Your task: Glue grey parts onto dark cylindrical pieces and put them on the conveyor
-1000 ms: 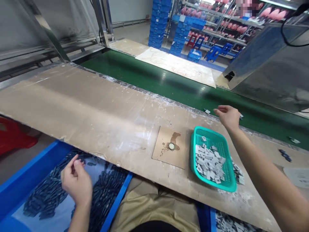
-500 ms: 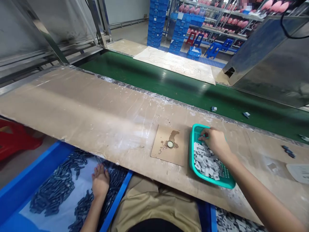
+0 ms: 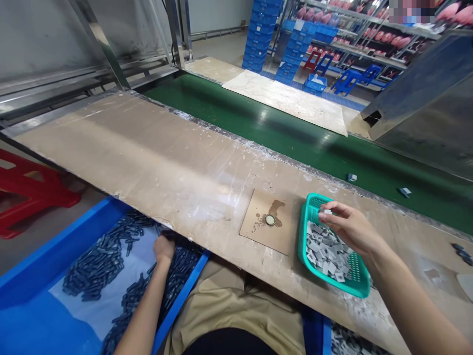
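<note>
My right hand (image 3: 354, 229) is above the green plastic basket (image 3: 302, 241), pinching a small light grey block (image 3: 326, 212) between thumb and fingers. Many similar grey pieces (image 3: 327, 249), some with square holes, lie loose in that basket. Down in the blue bin (image 3: 70, 249), my left hand (image 3: 163, 248) reaches among dark elongated parts (image 3: 101, 268) by the table edge. Its fingertips are hidden, so I cannot see whether it grips a part. Between the hands, a cardboard square (image 3: 254, 229) lies on the table, bearing a small round cap (image 3: 270, 220) and a wet stain.
Beyond the table (image 3: 155, 162) runs a green conveyor belt (image 3: 229, 116) with a few small assembled pieces (image 3: 352, 177) on it. Dark parts (image 3: 461, 253) lie at the table's right. A red stool (image 3: 44, 192) stands at left. Another bin of grey pieces (image 3: 351, 340) is below.
My right hand has lifted slightly from inside the basket, and a grey block now shows in its fingers. My left hand's fingers, visible before, are now out of sight. The view has shifted left.
</note>
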Demonstrator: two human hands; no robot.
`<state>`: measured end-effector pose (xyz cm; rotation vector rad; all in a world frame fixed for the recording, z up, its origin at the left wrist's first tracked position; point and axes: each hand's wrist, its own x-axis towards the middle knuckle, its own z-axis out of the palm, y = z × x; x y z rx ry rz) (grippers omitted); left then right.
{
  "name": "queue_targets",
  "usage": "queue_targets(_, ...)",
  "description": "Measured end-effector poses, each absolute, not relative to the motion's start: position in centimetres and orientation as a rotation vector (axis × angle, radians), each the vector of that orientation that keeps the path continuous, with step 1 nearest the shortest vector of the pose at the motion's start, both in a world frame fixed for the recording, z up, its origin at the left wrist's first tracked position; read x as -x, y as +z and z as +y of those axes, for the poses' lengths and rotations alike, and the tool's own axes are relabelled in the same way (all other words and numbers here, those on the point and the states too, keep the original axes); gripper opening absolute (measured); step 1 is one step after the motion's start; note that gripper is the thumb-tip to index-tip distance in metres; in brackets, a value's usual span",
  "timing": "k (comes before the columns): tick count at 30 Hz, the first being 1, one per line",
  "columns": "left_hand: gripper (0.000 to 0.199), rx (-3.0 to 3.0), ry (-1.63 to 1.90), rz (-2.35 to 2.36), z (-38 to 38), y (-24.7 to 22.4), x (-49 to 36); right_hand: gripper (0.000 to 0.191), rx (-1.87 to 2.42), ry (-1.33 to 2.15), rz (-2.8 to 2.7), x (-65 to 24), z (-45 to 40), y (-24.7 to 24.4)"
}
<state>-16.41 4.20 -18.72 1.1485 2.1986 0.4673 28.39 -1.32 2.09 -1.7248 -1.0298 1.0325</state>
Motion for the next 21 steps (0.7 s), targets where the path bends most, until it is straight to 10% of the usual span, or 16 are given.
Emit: queue_targets(21,0.025,0.214,0.971,1.343,-6.1,-6.1,14.5,0.025,1.736,0.477,-2.078,-20.2,-0.5,0.3)
